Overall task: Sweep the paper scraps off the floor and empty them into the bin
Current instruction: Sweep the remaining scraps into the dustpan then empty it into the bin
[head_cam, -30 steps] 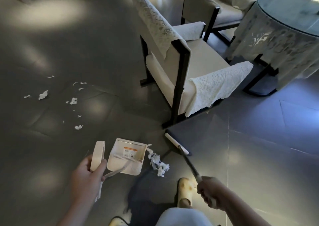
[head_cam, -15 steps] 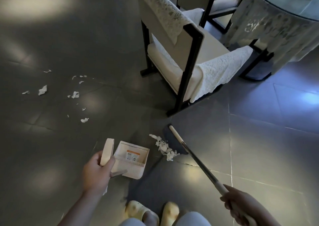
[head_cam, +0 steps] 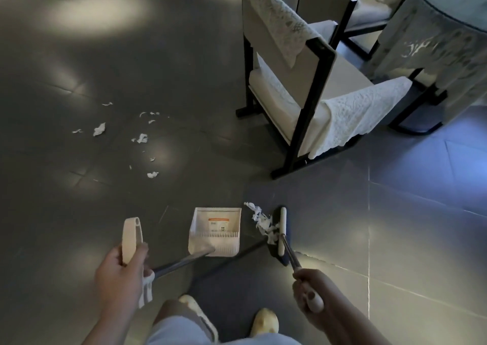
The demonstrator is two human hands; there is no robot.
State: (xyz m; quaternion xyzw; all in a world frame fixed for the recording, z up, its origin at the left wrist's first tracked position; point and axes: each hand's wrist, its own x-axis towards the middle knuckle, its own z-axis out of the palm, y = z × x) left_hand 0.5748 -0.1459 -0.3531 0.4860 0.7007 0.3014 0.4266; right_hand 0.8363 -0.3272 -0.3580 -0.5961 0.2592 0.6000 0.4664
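We're barely started: left hand (head_cam: 120, 273) curled around the dustpan (head_cam: 214, 232) handle, right hand (head_cam: 309, 289) wrapped around the broom (head_cam: 282, 232) stick, one scrap pile (head_cam: 262, 222) bunched between them at lower centre, loose scraps (head_cam: 142, 138) still middle left, no bin visible.

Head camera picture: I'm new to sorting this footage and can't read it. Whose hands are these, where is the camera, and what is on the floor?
The camera sits on a person's head, looking down, so both hands are theirs. The left hand grips the long handle of a white dustpan resting on the grey floor. The right hand grips a broom, whose head lies against a pile of paper scraps just right of the pan. More loose scraps lie farther off to the left. A chair stands ahead.
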